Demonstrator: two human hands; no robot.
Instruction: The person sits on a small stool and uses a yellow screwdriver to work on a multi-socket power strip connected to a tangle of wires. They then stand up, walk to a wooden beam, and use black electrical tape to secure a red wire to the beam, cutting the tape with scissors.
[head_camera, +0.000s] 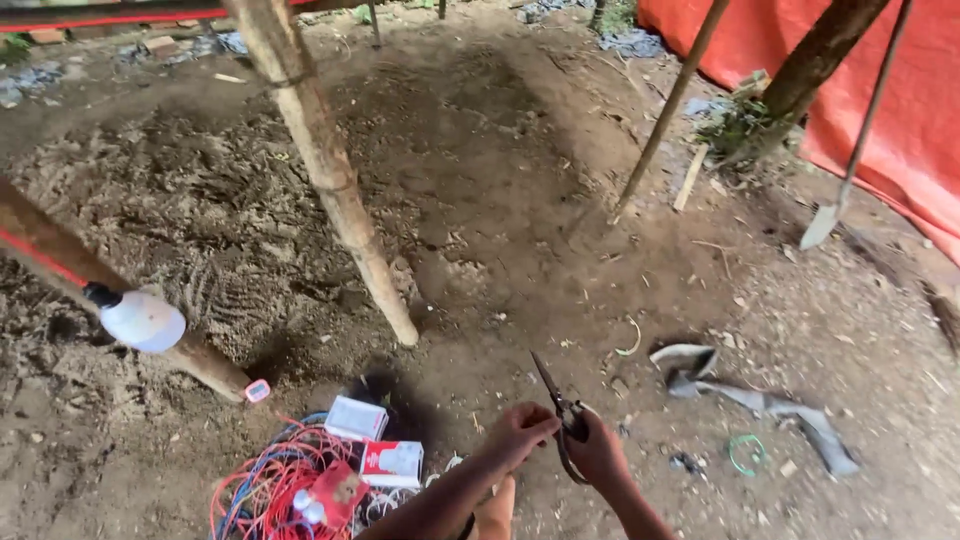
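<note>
While the right hand (598, 452) closes around the handles of the scissors (560, 410), blades up over the dirt floor (480, 200), the left hand (518, 432), curled at them, should stay clear of the edges.

Brown trampled dirt floor (480, 200) throughout. At one o'clock, an orange-red plastic tarpaulin (900, 90). At eight o'clock, a tangled red-and-blue wire bundle (265, 490), two white-and-red cardboard boxes (392, 463) and a white round bulb (143, 320). Dark metal scissors (560, 405) at six.
</note>
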